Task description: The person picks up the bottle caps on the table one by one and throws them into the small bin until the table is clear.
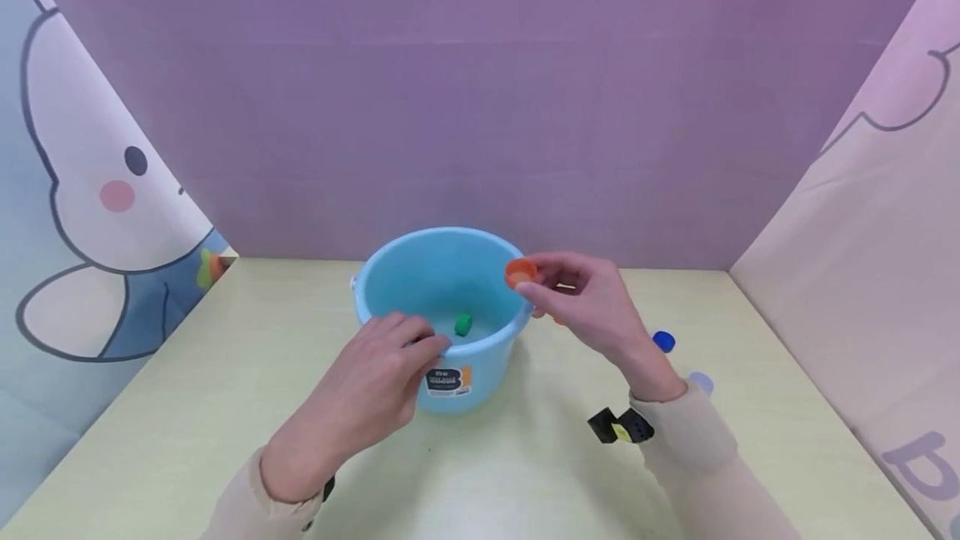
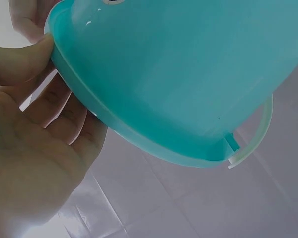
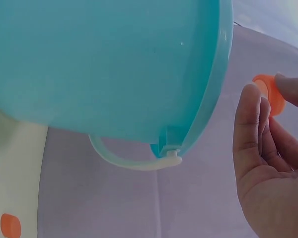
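A light blue plastic bucket (image 1: pixel 487 373) stands on the table. At its near rim my left hand (image 1: pixel 382 373) grips the edge, with thumb outside and fingers over the inside, as the left wrist view also shows. My right hand (image 1: pixel 588 298) pinches an orange bottle cap (image 1: pixel 521 273) between thumb and fingertips, just above the bucket's right rim. In the right wrist view the cap (image 3: pixel 272 94) is held clear of the bucket wall (image 3: pixel 99 64). Inside the bucket, a green bottle cap (image 1: pixel 463 324) lies on the bottom.
Right of the bucket, a dark blue cap (image 1: pixel 663 342) and a pale translucent cap (image 1: pixel 702 382) lie on the table, partly beside my right forearm. Another orange cap (image 3: pixel 10 226) sits on the tabletop. The bucket's white handle (image 3: pixel 134 163) hangs down. A purple cloth wall (image 1: pixel 480 107) closes off the back.
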Tool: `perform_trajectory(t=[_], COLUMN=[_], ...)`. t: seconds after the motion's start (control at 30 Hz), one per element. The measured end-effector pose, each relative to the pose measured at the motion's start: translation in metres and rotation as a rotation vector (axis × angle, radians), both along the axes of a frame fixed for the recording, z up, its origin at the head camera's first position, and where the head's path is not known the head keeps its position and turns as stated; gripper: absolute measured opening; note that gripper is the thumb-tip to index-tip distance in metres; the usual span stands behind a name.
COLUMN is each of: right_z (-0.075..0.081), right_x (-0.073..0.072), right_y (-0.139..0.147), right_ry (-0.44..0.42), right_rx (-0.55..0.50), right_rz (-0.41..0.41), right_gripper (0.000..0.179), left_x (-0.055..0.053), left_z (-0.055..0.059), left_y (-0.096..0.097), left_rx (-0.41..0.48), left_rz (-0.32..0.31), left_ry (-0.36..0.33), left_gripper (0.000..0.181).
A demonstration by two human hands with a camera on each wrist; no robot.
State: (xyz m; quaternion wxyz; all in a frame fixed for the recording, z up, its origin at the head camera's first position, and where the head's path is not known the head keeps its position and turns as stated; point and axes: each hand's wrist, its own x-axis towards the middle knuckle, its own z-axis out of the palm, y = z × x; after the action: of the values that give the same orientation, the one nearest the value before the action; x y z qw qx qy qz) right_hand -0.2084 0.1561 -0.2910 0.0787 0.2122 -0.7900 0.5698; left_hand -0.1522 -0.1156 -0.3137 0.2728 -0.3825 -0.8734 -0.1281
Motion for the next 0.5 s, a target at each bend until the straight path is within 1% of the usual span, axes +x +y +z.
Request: perform_trajectory(t=[0.27,0.5], right_z=[-0.004,-0.001], right_x=[-0.004,-0.011], right_y=[-0.011,-0.022], right_ry=[0.05,0.052], right_rx=[-0.006,-0.018], right_rz=[0.017,0.027], right_gripper=[0.032,0.031], left_x=[-0.001,-0.001], left_z=[-0.002,0.0], left_y=[0.001,0.0], left_rx=[0.001,-0.012], left_rz=[-0.005,0.012], left_ry=[-0.01,-0.016], left_gripper=[0.025,0.026])
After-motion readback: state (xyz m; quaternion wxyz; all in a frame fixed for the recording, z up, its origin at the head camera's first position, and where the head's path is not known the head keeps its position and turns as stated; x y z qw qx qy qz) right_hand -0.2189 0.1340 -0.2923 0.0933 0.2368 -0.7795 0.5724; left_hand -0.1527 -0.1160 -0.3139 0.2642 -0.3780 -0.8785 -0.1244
